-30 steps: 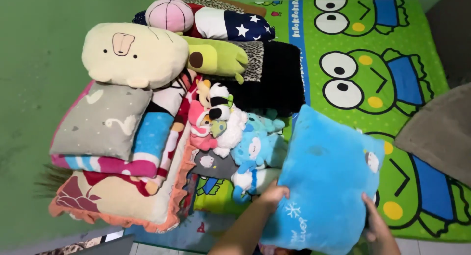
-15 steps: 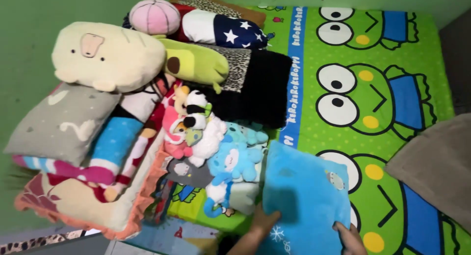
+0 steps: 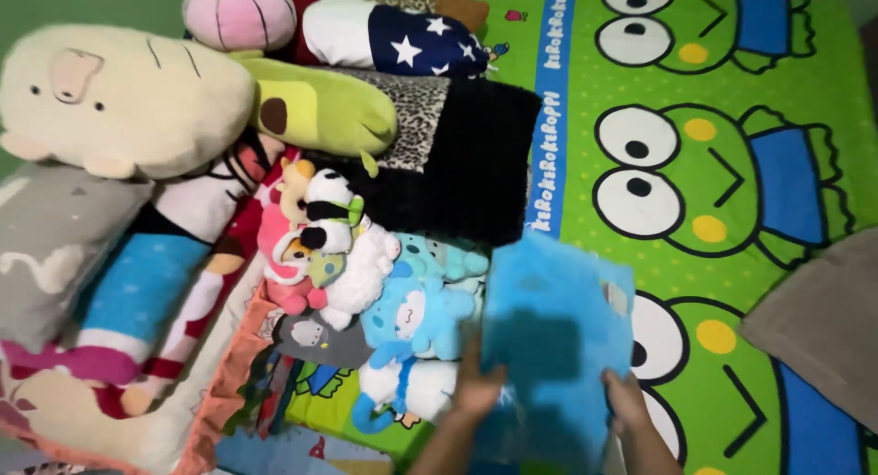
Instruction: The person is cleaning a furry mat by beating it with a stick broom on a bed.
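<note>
The green frog sheet [image 3: 732, 91] runs off the frame at right and bottom, and the pillow pile [image 3: 82, 256] is cut at the left edge. The blue pillow [image 3: 558, 329] is motion-blurred — its print unreadable — and stands over the sheet's near edge, just beside the plush toys [image 3: 402, 310]. The left hand [image 3: 477, 388] and right hand [image 3: 626, 409] clasp its lower corners, fingers hidden behind — forearms rising from the bottom edge.

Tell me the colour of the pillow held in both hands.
Bright blue plush pillow, blurred by motion, seen in the head view.
</note>
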